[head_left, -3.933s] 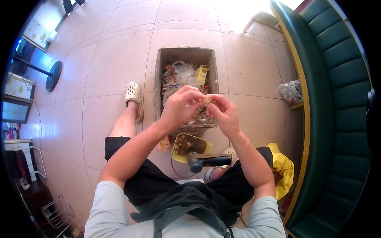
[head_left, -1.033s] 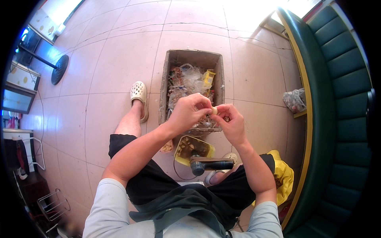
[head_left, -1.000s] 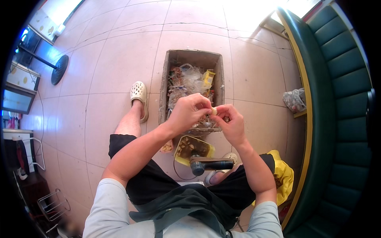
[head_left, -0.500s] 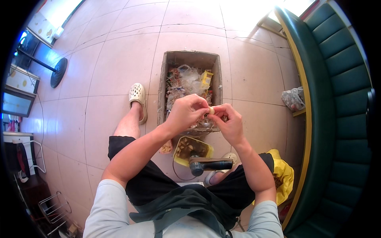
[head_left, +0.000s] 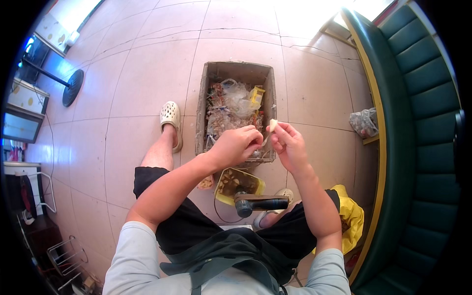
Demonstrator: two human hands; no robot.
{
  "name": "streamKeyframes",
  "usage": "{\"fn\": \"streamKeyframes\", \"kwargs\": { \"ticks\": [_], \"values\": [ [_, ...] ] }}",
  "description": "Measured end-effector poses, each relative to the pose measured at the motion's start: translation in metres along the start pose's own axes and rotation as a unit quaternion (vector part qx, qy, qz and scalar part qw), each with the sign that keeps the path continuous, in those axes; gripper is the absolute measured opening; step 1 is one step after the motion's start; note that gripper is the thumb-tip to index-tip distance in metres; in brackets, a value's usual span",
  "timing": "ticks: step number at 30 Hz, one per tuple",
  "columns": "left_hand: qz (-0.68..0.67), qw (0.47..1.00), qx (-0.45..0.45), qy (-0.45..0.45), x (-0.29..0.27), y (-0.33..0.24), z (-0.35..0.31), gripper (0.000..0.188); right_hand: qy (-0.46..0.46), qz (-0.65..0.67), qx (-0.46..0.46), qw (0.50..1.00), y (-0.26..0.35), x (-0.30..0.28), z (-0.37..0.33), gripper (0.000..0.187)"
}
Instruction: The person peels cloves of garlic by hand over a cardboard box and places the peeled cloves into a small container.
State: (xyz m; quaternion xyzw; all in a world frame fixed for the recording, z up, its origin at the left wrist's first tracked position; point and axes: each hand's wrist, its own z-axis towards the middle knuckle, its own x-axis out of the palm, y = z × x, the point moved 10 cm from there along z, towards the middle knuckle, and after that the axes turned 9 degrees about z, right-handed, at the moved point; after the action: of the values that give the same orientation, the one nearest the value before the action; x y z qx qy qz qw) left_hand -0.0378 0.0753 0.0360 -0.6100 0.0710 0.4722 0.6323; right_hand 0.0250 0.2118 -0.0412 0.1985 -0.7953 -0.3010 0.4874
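In my right hand (head_left: 291, 147), thumb and fingertips pinch a small pale garlic clove (head_left: 273, 125), held up by the right rim of a worn grey bin (head_left: 200, 105). My left hand (head_left: 236, 146) is apart from it, over the bin's near end, with its fingers curled closed; whatever they hold, if anything, is hidden. Inside the bin lie papery scraps and crumpled clear plastic bags (head_left: 238, 104). Between my legs stands a yellow tub (head_left: 261, 185) with pale cloves in dark liquid. A pinkish container (head_left: 206, 183) of cloves sits partly behind my left forearm.
A dark device on an arm (head_left: 261, 203) juts in front of the tub. On the right runs a green padded bench (head_left: 393, 147), with a tied plastic bag (head_left: 364, 123) beside it. A yellow bag (head_left: 351, 221) stands by my right knee. A round black stand base (head_left: 73, 87) is at left.
My hands have parted. The right one has moved slightly up and right with the clove; the left has come away from it, turning down with its fingers curled.
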Motion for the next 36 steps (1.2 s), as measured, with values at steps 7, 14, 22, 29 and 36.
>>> {"fn": "streamKeyframes", "kwargs": {
  "ticks": [7, 14, 22, 29, 36],
  "values": [
    [0.012, 0.995, -0.070, -0.076, -0.018, 0.023, 0.002, 0.013, -0.014, 0.029, 0.067, 0.997, -0.011, 0.004, -0.005, 0.018],
    [-0.029, 0.994, -0.030, -0.105, -0.028, 0.005, 0.004, 0.014, 0.053, 0.013, 0.097, 0.994, -0.022, 0.015, -0.008, 0.019],
    [0.021, 0.992, 0.038, -0.114, -0.029, -0.005, 0.002, 0.010, 0.054, 0.008, 0.120, 0.991, -0.025, 0.017, -0.012, 0.020],
    [0.058, 0.988, 0.075, -0.122, -0.028, -0.011, 0.000, 0.012, 0.063, 0.043, 0.140, 0.987, -0.026, 0.018, -0.013, 0.021],
    [0.086, 0.980, 0.112, -0.140, -0.030, -0.019, -0.003, 0.019, 0.059, 0.039, 0.153, 0.986, -0.020, 0.030, -0.018, 0.024]
  ]
}}
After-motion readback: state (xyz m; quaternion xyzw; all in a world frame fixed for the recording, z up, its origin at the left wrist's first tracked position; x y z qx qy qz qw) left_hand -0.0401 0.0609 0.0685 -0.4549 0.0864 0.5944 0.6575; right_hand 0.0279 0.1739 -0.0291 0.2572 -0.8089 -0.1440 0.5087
